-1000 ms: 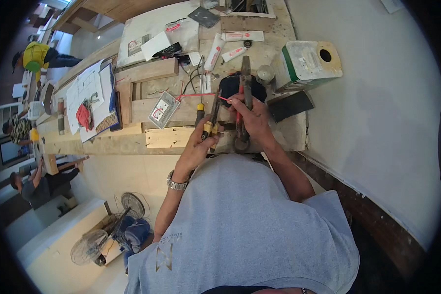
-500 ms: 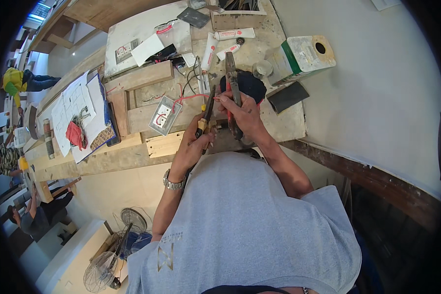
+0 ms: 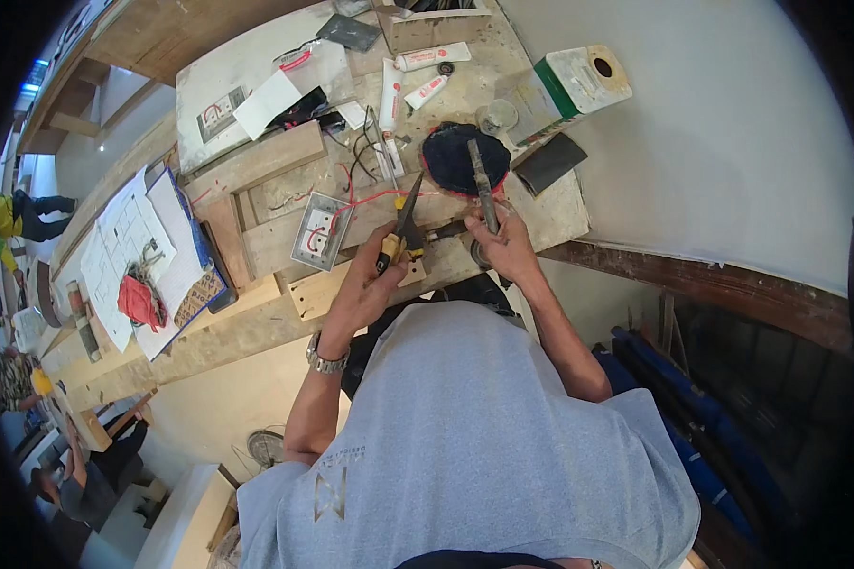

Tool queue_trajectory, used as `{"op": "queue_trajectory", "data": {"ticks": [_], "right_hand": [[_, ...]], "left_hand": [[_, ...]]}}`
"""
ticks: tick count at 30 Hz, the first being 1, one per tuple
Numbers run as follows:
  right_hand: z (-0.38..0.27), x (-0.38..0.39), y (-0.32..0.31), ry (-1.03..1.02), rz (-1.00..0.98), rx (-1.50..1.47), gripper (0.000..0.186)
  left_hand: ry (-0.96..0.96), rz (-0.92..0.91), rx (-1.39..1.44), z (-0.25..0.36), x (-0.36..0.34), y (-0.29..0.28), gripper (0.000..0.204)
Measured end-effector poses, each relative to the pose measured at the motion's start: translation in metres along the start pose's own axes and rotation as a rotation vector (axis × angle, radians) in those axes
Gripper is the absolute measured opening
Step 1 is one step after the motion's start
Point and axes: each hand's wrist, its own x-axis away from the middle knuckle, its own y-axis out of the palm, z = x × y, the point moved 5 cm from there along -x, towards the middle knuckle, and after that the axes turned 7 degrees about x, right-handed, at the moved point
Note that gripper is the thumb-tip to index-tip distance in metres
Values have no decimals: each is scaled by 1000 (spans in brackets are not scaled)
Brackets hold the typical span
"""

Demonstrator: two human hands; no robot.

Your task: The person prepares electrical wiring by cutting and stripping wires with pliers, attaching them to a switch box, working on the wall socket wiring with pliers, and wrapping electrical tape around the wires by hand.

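Note:
My left hand (image 3: pixel 359 292) is closed around long-nose pliers (image 3: pixel 409 216) with yellow and black handles, their dark jaws pointing away from me. In my right hand (image 3: pixel 510 248) is a long, flat, worn grey tool (image 3: pixel 481 180); its exact kind cannot be made out. Its far end lies over a dark round pad (image 3: pixel 446 156) with a red rim. A red wire (image 3: pixel 381 196) runs from a white socket in a metal box (image 3: pixel 321 230), passes by the plier jaws and ends near the pad. The right fingertips are partly hidden.
Glue tubes (image 3: pixel 392 95), a clear cup (image 3: pixel 501 116) and a white-green can (image 3: pixel 584 83) stand or lie beyond my hands. Wooden strips (image 3: pixel 270 161) and a clipboard with drawings (image 3: pixel 188 237) are on the left. A wall (image 3: pixel 712 152) bounds the right. Other people are far left.
My right hand has let go of the red wire and moved slightly right with the grey tool, which now points over the pad. The pliers have come away from the right hand. The view shifted.

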Motion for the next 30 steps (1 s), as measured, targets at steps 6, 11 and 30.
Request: {"op": "queue_trajectory", "data": {"ticks": [6,11,30], "right_hand": [[-15,-22,-14,-144,96,505,35],[-27,-54,-10,-324,112,745,45],[-47,-22,-54,-341,-346,-689,33]], "left_hand": [[22,-51,-164,10,1,12,67],[-28,-14,-188,14,6,46,68],[-73,113,240,46,-9,131,65]]}}
